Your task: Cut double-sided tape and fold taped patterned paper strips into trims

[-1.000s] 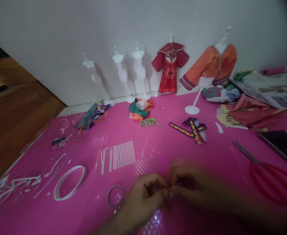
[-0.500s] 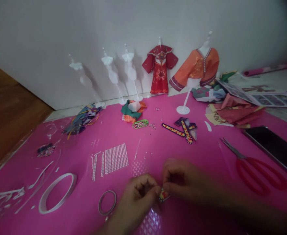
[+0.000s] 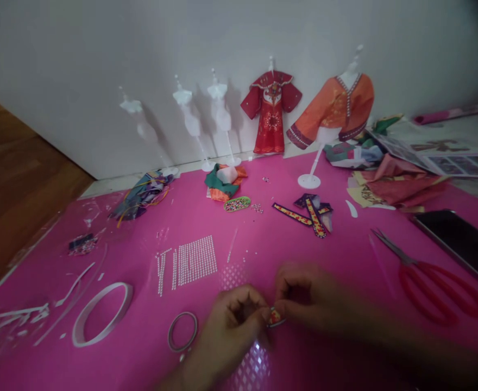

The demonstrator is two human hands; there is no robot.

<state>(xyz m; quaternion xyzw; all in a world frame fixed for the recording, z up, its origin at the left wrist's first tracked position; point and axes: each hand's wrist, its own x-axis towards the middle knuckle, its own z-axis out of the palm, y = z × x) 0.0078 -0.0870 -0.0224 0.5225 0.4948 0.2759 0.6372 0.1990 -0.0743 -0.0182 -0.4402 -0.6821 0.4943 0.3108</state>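
My left hand (image 3: pixel 233 323) and my right hand (image 3: pixel 308 298) meet low over the pink mat (image 3: pixel 345 255). Both pinch a small patterned red and yellow trim piece (image 3: pixel 275 317) between their fingertips. All fingers are curled in around it. A sheet of white pearl stickers (image 3: pixel 190 262) lies just beyond my left hand. Two tape rings, a small one (image 3: pixel 182 330) and a large white one (image 3: pixel 100 312), rest to the left of my left hand.
Red scissors (image 3: pixel 430 279) and a dark tablet (image 3: pixel 459 244) lie to the right. Patterned trim strips (image 3: pixel 306 213) sit mid-mat. Along the wall stand white doll mannequins (image 3: pixel 190 117), a red robe (image 3: pixel 271 108) and an orange robe (image 3: pixel 337 106). Fabric scraps (image 3: pixel 389 182) pile at the right.
The view shifted slightly. My hands stayed together in the same spot, and the small trim piece shows more clearly between the fingertips.
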